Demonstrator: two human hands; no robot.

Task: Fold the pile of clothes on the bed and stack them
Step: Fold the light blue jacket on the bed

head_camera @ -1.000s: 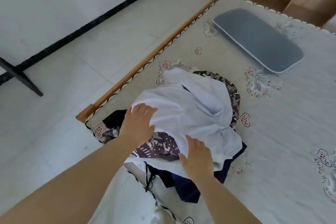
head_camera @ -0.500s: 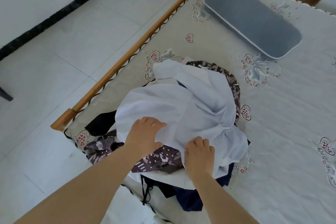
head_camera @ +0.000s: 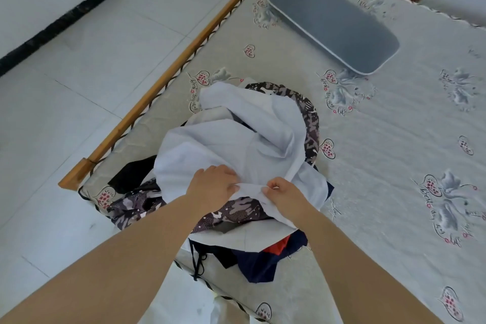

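Across most of the view: bed with printed grey cover, wooden rail along its left edge. Near the head end, flat grey pillow. At the near left corner, heap of clothes, white shirt on top, over patterned and dark blue pieces. On the shirt's near edge, left hand and right hand, almost touching, each pinching white cloth.

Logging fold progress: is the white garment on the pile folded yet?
Not folded. The white garment lies crumpled over the pile, both hands pinching its near edge.
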